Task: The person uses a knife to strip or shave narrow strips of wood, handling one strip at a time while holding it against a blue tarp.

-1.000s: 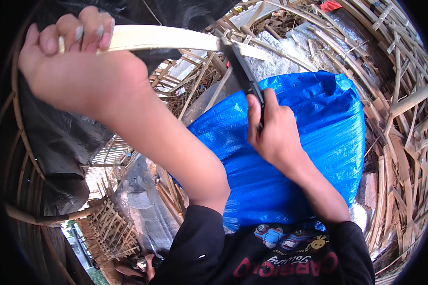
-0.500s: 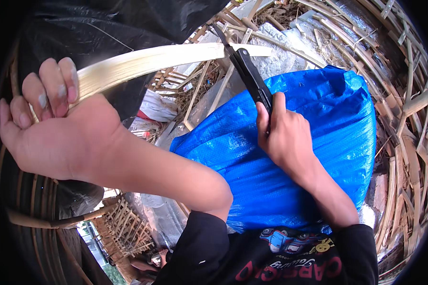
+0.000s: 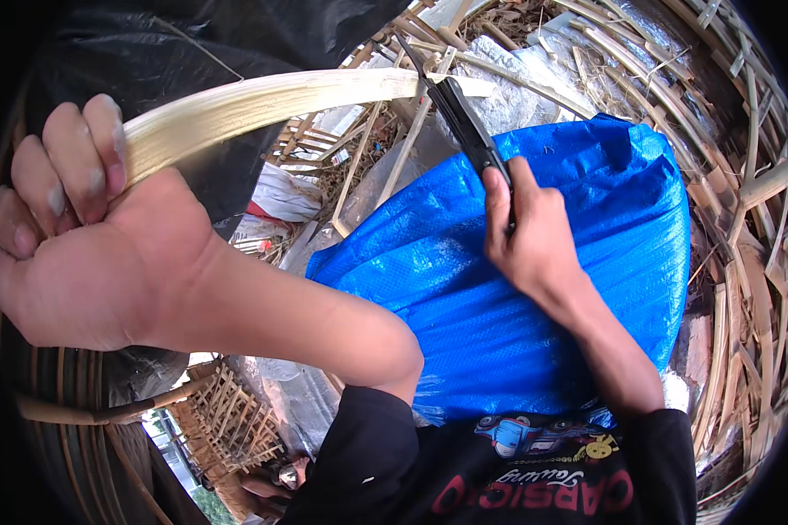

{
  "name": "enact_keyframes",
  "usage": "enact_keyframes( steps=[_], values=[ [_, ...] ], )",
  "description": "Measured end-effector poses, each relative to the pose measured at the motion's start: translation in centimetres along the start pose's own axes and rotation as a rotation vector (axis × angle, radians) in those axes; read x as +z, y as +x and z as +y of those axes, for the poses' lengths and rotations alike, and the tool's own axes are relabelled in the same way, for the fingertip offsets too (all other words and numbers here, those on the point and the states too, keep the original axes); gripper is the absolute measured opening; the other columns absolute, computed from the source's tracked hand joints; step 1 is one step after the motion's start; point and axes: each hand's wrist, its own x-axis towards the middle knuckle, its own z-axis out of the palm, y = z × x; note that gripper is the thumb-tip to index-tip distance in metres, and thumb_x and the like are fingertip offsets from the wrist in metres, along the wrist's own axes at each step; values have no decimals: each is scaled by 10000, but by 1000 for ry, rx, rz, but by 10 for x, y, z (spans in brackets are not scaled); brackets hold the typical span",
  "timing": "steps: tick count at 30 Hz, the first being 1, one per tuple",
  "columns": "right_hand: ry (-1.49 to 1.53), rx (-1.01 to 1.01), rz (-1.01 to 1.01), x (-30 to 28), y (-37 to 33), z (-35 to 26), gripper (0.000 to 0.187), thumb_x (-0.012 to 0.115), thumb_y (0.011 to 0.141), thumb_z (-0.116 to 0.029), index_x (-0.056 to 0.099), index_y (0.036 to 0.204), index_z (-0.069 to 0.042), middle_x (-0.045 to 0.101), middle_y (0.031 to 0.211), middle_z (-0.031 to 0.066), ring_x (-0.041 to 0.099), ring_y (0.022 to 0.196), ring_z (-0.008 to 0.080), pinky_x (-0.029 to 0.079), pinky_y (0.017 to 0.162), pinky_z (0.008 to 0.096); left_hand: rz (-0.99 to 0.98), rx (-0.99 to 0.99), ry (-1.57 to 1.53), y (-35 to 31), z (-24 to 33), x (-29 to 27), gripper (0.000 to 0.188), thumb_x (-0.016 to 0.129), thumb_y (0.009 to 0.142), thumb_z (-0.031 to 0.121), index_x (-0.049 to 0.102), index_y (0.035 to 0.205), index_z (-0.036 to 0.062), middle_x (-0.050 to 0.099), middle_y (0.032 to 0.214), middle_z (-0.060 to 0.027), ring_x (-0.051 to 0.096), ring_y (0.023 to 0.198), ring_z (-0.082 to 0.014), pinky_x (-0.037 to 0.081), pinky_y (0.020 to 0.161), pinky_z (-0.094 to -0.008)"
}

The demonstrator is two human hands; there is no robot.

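Note:
A pale split bamboo strip [image 3: 263,98] arcs from the upper left toward the middle of the head view. Its near end is in my left hand [image 3: 96,236], the fingers curled round it and the palm turned up. My right hand [image 3: 538,223] is closed on the black handle of a folding knife [image 3: 464,118], thumb along the handle. The knife's dark blade crosses the strip near its far, narrower end and appears to touch it. Below both hands, a blue tarp sheet [image 3: 499,306] lies over my lap.
Bamboo strips [image 3: 753,350] are heaped along the right side. Black plastic sheeting [image 3: 201,52] hangs at the upper left. Behind the tarp lie clear plastic sheet [image 3: 508,74], shavings and a white sack [image 3: 289,194]. A woven bamboo frame [image 3: 232,416] stands at the lower left.
My left hand has shifted slightly left and toward me with the bamboo strip. The knife and my right hand have moved a little to the right, the blade still across the strip.

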Motion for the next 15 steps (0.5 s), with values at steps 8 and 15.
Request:
enact_keyframes(
  steps=[8, 15],
  values=[
    [-107, -41, -35, 3, -8, -1, 351, 550, 1009, -308, 465, 879, 6, 556, 529, 203, 591, 486, 431, 459, 452, 510, 57, 14, 73, -4, 10, 3, 311, 404, 861, 158, 279, 576, 167, 224, 556, -19, 248, 504, -152, 258, 533, -321],
    [-445, -111, 23, -20, -5, -31, 394, 558, 1006, -343, 488, 840, 7, 579, 550, 191, 610, 480, 381, 485, 459, 478, 123, 94, 149, -7, 5, 12, 322, 428, 903, 103, 336, 597, 141, 239, 555, -6, 254, 483, -139, 270, 499, -296]
  ],
)
